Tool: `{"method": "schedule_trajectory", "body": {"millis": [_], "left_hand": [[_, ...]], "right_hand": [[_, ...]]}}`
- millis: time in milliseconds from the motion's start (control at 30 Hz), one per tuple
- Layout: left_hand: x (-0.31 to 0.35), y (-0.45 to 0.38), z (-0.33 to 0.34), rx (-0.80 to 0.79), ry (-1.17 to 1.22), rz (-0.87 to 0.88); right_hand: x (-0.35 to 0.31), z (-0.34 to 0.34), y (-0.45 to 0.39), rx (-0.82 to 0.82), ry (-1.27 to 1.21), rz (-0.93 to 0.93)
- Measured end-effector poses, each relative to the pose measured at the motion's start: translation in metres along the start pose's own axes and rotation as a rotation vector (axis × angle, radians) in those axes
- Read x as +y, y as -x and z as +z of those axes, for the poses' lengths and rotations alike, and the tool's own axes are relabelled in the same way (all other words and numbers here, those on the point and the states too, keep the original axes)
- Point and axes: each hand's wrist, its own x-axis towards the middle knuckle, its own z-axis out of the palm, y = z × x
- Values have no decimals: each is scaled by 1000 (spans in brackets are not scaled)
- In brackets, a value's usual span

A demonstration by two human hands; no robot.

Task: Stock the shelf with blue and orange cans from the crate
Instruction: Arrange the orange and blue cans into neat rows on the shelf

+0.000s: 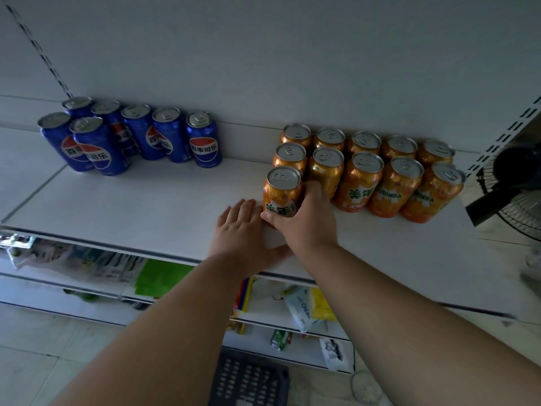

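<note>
My right hand (307, 221) was wrapped around an orange can (281, 191) standing near the shelf (161, 206) front edge, touching the orange block (369, 168); my left hand (238, 230) lay flat and spread beside it. I judged a clumsy release could tip it forward off the edge or knock its neighbours.

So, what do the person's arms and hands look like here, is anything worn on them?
Both forearms are bare as far as the picture shows: no sleeves, gloves, watch or bracelet in view. The left hand and the right hand show no rings or markings on the visible parts. Fingernails look short and unpainted, though the dim light limits detail.
</note>
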Motion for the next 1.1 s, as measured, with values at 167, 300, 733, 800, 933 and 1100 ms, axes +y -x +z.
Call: {"method": "schedule_trajectory", "body": {"millis": [167,300,733,800,933,1100], "left_hand": [[-1,1,-1,18,23,4],[0,3,-4,25,50,-11],[17,4,-7,163,349,-295],[20,1,-6,168,386,-320],[22,0,-4,217,412,-310],[19,6,-1,253,382,-209]], "right_hand": [[7,-5,5,-25,-25,-21],[20,-31,18,-68,-2,-92],[-18,-85,-11,-246,217,-441],[-28,-77,-22,-299,266,-455],[-36,-65,-31,-284,293,-447],[-32,-65,-31,-229,285,-418]]}}
